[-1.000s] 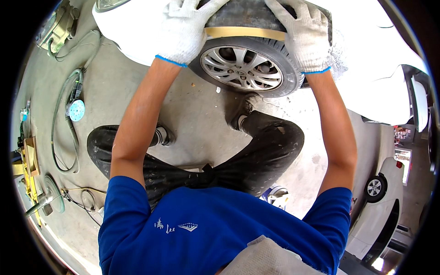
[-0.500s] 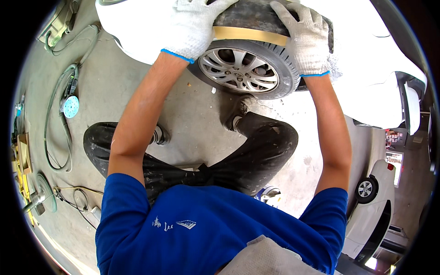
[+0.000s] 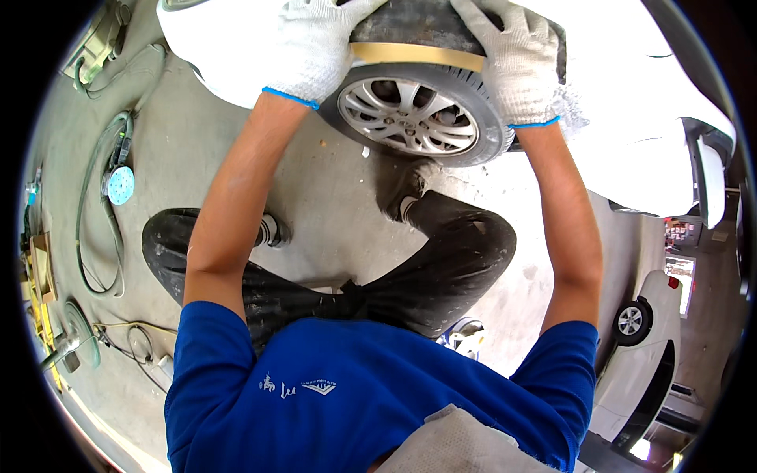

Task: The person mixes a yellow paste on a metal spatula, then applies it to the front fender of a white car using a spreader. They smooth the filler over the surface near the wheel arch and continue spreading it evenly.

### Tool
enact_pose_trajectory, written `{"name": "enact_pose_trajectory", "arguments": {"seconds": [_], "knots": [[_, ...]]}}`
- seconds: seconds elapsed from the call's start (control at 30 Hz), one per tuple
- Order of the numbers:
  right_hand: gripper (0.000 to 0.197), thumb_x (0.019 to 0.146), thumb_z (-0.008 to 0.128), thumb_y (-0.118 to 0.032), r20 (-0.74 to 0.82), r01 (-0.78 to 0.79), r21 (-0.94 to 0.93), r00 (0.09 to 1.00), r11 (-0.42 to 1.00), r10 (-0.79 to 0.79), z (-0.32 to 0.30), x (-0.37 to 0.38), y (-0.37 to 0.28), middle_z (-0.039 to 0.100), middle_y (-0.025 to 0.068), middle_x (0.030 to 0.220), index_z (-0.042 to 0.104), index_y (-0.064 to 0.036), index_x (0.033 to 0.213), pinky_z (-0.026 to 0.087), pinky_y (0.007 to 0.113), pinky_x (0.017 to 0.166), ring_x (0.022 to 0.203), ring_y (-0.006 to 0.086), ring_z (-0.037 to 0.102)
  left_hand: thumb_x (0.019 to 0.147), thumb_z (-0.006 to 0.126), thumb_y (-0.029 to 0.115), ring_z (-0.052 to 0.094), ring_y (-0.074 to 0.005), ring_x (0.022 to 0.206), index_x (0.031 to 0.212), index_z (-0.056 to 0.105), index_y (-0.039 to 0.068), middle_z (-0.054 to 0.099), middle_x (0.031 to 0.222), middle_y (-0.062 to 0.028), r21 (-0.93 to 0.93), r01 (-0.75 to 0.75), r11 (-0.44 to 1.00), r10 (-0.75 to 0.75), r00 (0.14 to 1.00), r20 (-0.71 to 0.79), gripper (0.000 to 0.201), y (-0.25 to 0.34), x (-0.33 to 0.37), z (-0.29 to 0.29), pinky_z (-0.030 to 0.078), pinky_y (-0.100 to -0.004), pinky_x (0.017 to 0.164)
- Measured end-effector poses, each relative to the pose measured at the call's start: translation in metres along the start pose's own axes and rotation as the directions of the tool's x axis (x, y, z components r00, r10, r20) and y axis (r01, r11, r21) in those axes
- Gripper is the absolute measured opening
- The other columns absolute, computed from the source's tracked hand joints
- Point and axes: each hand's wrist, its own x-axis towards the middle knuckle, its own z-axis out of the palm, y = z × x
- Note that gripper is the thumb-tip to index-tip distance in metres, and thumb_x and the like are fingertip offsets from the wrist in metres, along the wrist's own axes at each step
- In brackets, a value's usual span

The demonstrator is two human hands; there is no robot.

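Observation:
Both my hands wear white knitted gloves with blue cuffs and rest high on a white car, above a wheel (image 3: pixel 408 118) with silver spokes. My left hand (image 3: pixel 319 51) lies at the left end of a dark, smudged surface (image 3: pixel 414 22), fingers spread and partly cut off by the upper edge. At its right end my right hand (image 3: pixel 522 67) lies flat, its thumb stretched toward the middle. Along the dark surface's lower edge runs a beige strip (image 3: pixel 418 54), its ends hidden by the gloves. I cannot make out whether the strip is fixed to the car.
A sander with a blue disc (image 3: pixel 120 185) and its hose (image 3: pixel 82 213) lie on the concrete floor at left. Cables (image 3: pixel 134 339) lie lower down. My bent legs (image 3: pixel 441 264) flank the space before the wheel. Another white car (image 3: pixel 643 370) stands at right.
Both hands have shifted slightly left and toward the upper edge. The visible part of the beige strip lies farther left. The view has also shifted a little.

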Motion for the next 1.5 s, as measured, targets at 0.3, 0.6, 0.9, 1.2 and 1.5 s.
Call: {"name": "enact_pose_trajectory", "arguments": {"seconds": [0.3,0.6,0.9,1.2,1.5], "knots": [[0.07,0.073,0.076,-0.003,-0.089,0.044,0.031,0.995,0.999,-0.041,0.023,-0.041,-0.005,0.056,0.0019,0.121,0.07,-0.0367,0.135,0.049,0.044,0.096,0.115,0.0245,0.058,0.067,0.07,-0.011,0.059,-0.0322,0.111,0.129,0.074,0.03,0.064,0.123,-0.0074,-0.035,0.104,0.994,-0.103,0.995,0.011,0.075,0.017,-0.053,0.034,0.05,-0.0427,0.095],[0.058,0.074,0.072,-0.015,-0.172,0.112,0.044,0.98,0.993,-0.103,0.055,-0.088,-0.002,0.059,-0.003,0.114,0.074,-0.0393,0.127,0.052,0.037,0.08,0.102,0.021,0.061,0.064,0.07,0.002,0.055,-0.0242,0.105,0.119,0.077,0.034,0.057,0.116,0.0018,0.075,0.034,0.997,-0.013,0.964,-0.264,0.064,0.022,-0.118,0.119,0.046,-0.038,0.084],[0.051,0.084,0.066,-0.013,0.2,-0.084,0.064,0.977,0.994,0.07,0.02,-0.134,-0.039,0.058,0.0017,0.126,0.07,-0.0281,0.133,0.043,0.046,0.104,0.119,0.0237,0.055,0.072,0.075,0.007,0.056,-0.0262,0.119,0.13,0.071,0.031,0.06,0.126,0.0,0.031,0.132,0.991,-0.134,0.989,0.064,0.063,0.059,-0.153,0.112,0.044,-0.0423,0.101],[0.049,0.087,0.065,-0.01,0.333,-0.118,0.213,0.942,0.97,0.041,-0.044,-0.103,-0.097,0.059,0.0014,0.124,0.067,-0.024,0.134,0.044,0.048,0.104,0.118,0.0241,0.056,0.073,0.065,-0.006,0.056,-0.0299,0.124,0.135,0.067,0.022,0.061,0.128,-0.0029,-0.035,0.233,0.972,-0.211,0.926,0.313,0.068,0.06,-0.166,-0.004,0.04,-0.0458,0.107],[0.055,0.082,0.065,-0.007,0.459,-0.109,0.397,0.883,0.911,-0.094,-0.048,-0.117,-0.149,0.062,0.0027,0.125,0.066,-0.0229,0.135,0.045,0.044,0.102,0.12,0.0277,0.058,0.07,0.063,-0.006,0.056,-0.0334,0.12,0.133,0.066,0.017,0.063,0.126,-0.0062,-0.046,0.399,0.916,-0.334,0.82,0.466,0.067,0.07,-0.236,-0.052,0.043,-0.0481,0.104]]}}
